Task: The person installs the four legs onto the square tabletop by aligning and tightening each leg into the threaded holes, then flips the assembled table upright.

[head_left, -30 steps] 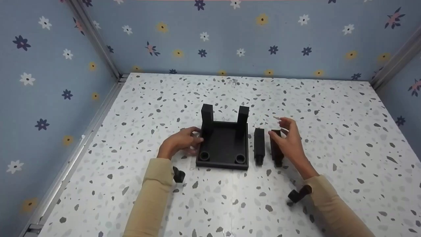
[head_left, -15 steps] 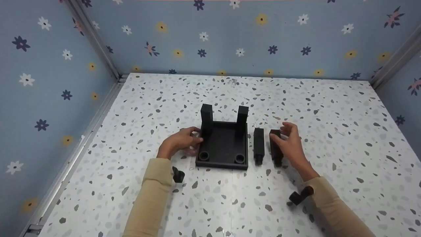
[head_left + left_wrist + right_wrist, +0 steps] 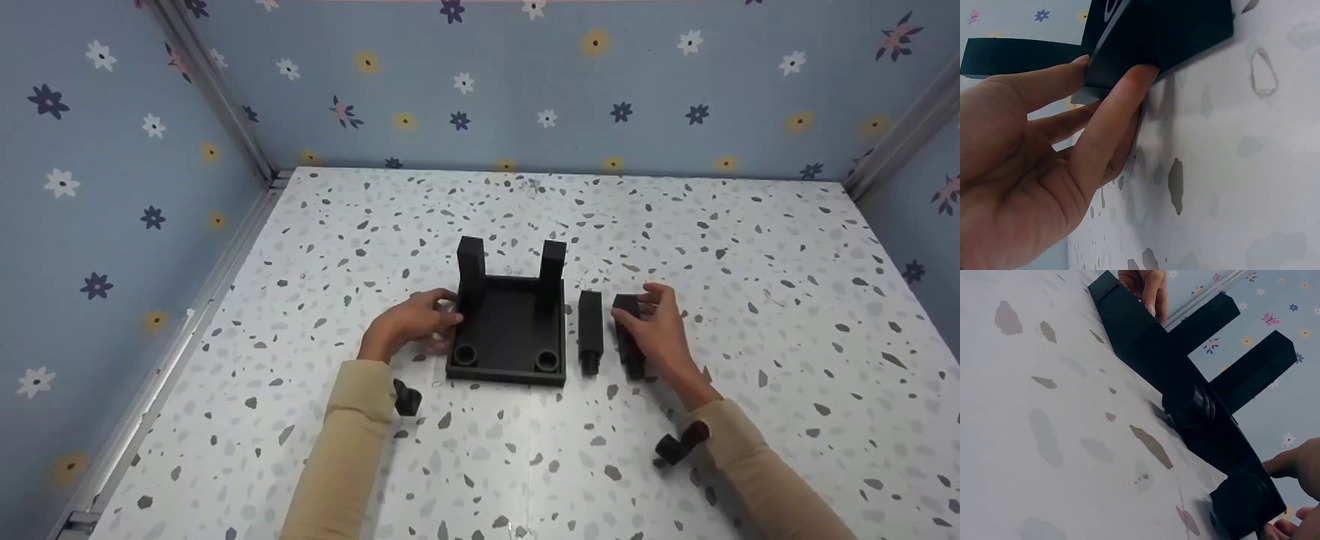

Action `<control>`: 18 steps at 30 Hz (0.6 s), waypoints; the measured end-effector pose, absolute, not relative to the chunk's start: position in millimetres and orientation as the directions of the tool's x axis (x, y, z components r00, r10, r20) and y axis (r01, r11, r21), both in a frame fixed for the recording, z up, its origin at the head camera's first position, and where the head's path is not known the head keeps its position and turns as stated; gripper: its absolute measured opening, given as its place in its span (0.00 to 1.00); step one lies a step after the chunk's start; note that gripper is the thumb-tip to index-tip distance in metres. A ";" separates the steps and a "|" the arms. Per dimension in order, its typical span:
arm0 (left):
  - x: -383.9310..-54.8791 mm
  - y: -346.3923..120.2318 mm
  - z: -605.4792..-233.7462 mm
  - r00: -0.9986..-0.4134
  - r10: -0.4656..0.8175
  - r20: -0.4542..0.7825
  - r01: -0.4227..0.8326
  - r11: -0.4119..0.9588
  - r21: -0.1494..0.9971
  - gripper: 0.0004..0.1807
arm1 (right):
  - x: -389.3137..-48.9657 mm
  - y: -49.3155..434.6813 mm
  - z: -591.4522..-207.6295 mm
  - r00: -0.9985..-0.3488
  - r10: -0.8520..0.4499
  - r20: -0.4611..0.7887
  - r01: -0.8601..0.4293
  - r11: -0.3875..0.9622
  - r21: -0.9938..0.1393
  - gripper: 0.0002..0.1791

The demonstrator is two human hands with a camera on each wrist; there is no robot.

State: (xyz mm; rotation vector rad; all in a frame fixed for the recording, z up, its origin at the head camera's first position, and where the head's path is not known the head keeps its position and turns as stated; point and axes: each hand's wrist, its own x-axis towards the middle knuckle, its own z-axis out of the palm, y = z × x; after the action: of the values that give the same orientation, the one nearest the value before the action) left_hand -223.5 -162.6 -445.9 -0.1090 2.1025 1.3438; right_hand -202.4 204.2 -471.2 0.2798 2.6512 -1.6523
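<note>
A small black table top (image 3: 510, 326) lies upside down, with two black legs (image 3: 472, 270) standing at its far corners and round sockets (image 3: 466, 355) at the near corners. My left hand (image 3: 411, 321) grips its left side wall, thumb and fingers on the edge in the left wrist view. To the right, a loose table leg (image 3: 590, 326) lies flat, its threaded end toward me. Beside it, my right hand (image 3: 660, 326) holds the other loose leg (image 3: 628, 345) by its far end, between thumb and fingers. The right wrist view shows that leg's round end (image 3: 1241, 500) close up.
The white speckled tabletop (image 3: 525, 465) extends all round, bounded by blue flowered panels (image 3: 525, 82) at the back and sides. Metal rails (image 3: 225, 97) run along the panel corners. Black camera mounts (image 3: 679, 446) stick out from both sleeves.
My right hand's fingers have come down and closed round the rightmost loose leg, which has tilted slightly. My left hand and the table top have stayed in place.
</note>
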 end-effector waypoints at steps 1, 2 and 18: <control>-223.3 -162.7 -445.9 -0.797 0.256 -0.547 -0.387 0.480 0.788 0.26 | -202.5 204.2 -471.0 -0.983 0.151 -0.102 0.158 0.431 -0.888 0.41; -223.4 -162.8 -446.1 -0.797 0.253 -0.549 -0.388 0.483 0.785 0.26 | -202.5 204.1 -470.6 -0.983 0.151 -0.103 0.160 0.434 -0.887 0.41; -223.2 -162.9 -444.3 -0.798 0.257 -0.545 -0.385 0.478 0.789 0.26 | -204.9 217.0 -461.8 -0.973 0.152 -0.176 0.228 0.475 -0.850 0.39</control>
State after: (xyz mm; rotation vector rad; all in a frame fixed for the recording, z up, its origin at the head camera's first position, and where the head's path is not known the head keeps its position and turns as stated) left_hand -223.2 -162.9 -444.3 -0.1057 2.1077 1.3418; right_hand -204.9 217.0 -461.8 0.3391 2.6321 -1.5344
